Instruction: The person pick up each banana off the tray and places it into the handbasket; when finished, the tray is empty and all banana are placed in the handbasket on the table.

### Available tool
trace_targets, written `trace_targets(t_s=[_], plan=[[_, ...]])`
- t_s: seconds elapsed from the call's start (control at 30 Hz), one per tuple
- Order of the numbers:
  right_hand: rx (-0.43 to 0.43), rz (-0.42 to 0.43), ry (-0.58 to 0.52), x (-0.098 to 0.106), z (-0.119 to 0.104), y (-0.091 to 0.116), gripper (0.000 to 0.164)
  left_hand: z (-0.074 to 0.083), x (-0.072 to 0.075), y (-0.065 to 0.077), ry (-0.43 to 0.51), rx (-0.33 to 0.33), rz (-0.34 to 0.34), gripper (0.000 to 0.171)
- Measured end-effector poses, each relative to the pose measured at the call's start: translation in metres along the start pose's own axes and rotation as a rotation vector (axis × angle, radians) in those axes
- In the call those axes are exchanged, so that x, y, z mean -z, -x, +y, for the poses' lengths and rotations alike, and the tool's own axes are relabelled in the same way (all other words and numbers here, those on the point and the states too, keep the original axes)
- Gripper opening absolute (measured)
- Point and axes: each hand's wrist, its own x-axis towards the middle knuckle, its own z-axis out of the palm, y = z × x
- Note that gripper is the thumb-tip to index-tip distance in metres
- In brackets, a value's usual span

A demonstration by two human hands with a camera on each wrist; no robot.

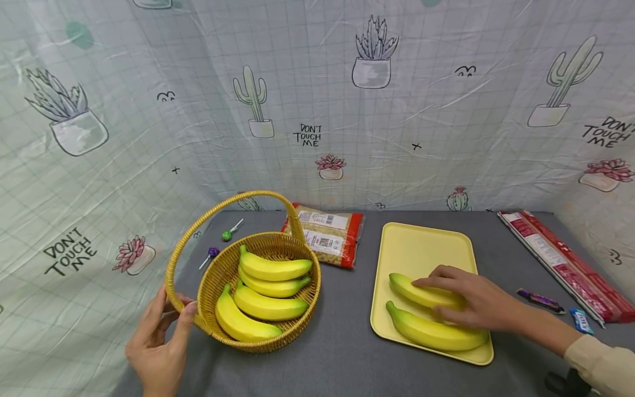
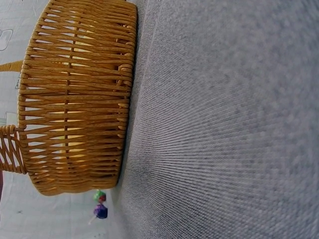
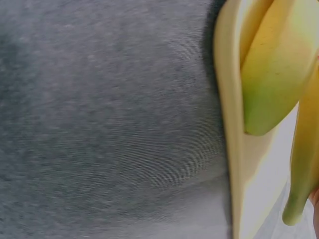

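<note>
On the left, a yellow wicker basket [image 1: 203, 300] with a tall hoop handle [image 1: 173, 264] holds several yellow bananas with greenish ends. My left hand [image 1: 161, 336] grips the foot of that handle at the basket's near left side, thumb on the rim side. Two bananas lie over a pale yellow tray [image 1: 426, 245] on the right. My right hand [image 1: 478, 300] grips the farther banana [image 1: 421, 292], fingers over its far side and thumb on the near side. The nearer banana [image 1: 436, 333] rests on the tray beside it. The left wrist view shows the basket's woven side [image 2: 79, 99].
Behind the basket lie a red-edged food packet [image 1: 327, 237], a green lollipop [image 1: 227, 235] and a purple lollipop [image 1: 213, 252]. Right of the tray are a dark-wrapped candy bar [image 1: 541, 301], a small blue packet [image 1: 581, 321] and a long red package [image 1: 570, 264]. A patterned curtain [image 1: 421, 110] stands behind.
</note>
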Motion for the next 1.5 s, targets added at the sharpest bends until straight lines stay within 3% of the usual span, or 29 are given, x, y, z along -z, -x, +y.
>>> trace_targets(t_s=[0.53,1.1,1.5], plan=[[0.115,0.013,0.004,0.008,-0.016,-0.04,0.054,0.003,-0.002,0.0,0.0,-0.001,0.004,0.052],[0.202,-0.068,-0.019,0.014,-0.039,-0.093,0.056,0.004,-0.004,0.0,-0.031,0.004,0.005,0.051],[0.335,-0.152,0.012,0.017,-0.067,-0.138,0.054,0.0,-0.002,0.0,-0.023,-0.006,0.004,0.051]])
